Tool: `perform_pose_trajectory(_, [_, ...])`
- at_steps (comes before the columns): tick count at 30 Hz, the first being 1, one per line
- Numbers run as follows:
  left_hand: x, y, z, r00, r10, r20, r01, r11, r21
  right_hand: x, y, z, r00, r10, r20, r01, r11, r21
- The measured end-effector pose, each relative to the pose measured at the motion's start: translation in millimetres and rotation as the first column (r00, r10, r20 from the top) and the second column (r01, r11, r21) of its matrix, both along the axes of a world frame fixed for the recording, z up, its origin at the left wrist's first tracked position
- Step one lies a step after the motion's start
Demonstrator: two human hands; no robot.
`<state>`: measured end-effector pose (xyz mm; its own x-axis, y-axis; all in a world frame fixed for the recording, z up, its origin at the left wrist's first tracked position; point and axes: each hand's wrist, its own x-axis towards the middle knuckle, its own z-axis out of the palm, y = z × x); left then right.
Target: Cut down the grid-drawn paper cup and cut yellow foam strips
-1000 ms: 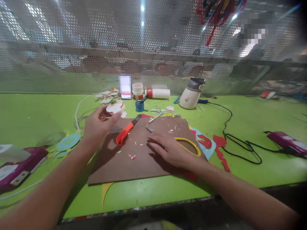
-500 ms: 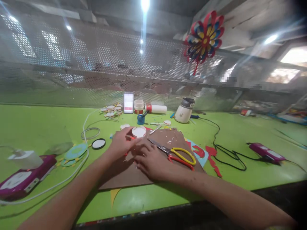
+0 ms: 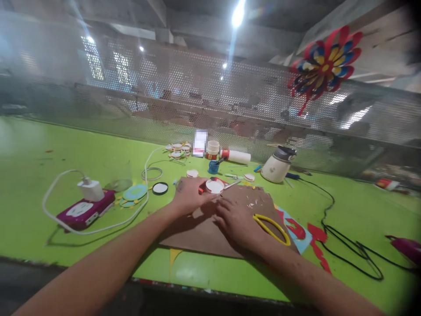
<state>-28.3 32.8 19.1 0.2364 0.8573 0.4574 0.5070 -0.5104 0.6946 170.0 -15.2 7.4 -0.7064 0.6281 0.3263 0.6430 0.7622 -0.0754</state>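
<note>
In the head view, my left hand [image 3: 190, 195] is closed around the side of a shallow round white piece with a rim [image 3: 215, 186], which looks like a paper cup bottom. Something red shows beside my left fingers. My right hand [image 3: 237, 221] is just below and right of the white piece, its fingers curled; what they pinch, if anything, is hidden. Both hands are over a brown board [image 3: 194, 239]. Scissors with a yellow handle [image 3: 272, 230] lie partly behind my right hand. A thin silvery tool [image 3: 233, 184] lies beyond the white piece.
On the green table [image 3: 108, 259] are a purple power strip [image 3: 87, 215] with a white cable, a black-rimmed disc [image 3: 160, 188], a blue pot [image 3: 213, 166], a white jug-like container [image 3: 278, 166] and red paper scraps [image 3: 318, 248]. A phone [image 3: 199, 144] stands at the back.
The camera view has swung left, so everything sits further right. Both hands stay together at the white round piece. My right hand now covers more of the scissors.
</note>
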Motion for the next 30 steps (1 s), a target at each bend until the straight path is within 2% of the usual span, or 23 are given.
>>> perform_pose_trajectory(2, [2,-1,-1.1,0.999,-0.030,-0.011,0.030,1.000,-0.007,2,0,1.8,1.000,0.014,-0.007,-0.014,1.000,-0.006])
perform_pose_trajectory(5, [3,-4,-2.8,0.997,-0.069,-0.031,0.068,0.997,-0.029,0,-5,2.2,0.982,0.189,0.030,-0.187,0.980,-0.067])
perform_pose_trajectory(7, [4,-5,-4.3,0.994,-0.100,-0.046,0.097,0.994,-0.055,0,-6,0.6,0.976,0.219,0.016,-0.217,0.973,-0.084])
perform_pose_trajectory(12, [4,-6,-8.9,0.986,-0.138,-0.095,0.127,0.986,-0.109,15,2,-2.5,0.988,0.034,-0.149,-0.044,0.997,-0.062])
perform_pose_trajectory(14, [5,-5,-9.9,0.983,-0.143,-0.112,0.128,0.983,-0.129,23,3,-3.7,0.979,-0.004,-0.204,-0.008,0.998,-0.059])
perform_pose_trajectory(20, [9,-8,-8.5,0.981,-0.133,-0.141,0.104,0.974,-0.199,25,-1,-7.8,0.964,0.028,-0.264,-0.051,0.996,-0.080])
perform_pose_trajectory(25, [11,-16,-3.0,0.958,-0.213,-0.192,0.163,0.956,-0.244,25,-7,-1.9,0.943,0.049,-0.328,-0.079,0.994,-0.076])
perform_pose_trajectory(30, [9,-21,2.6,0.925,-0.283,-0.252,0.213,0.938,-0.272,35,-4,7.1,0.875,-0.133,-0.465,0.138,0.990,-0.025])
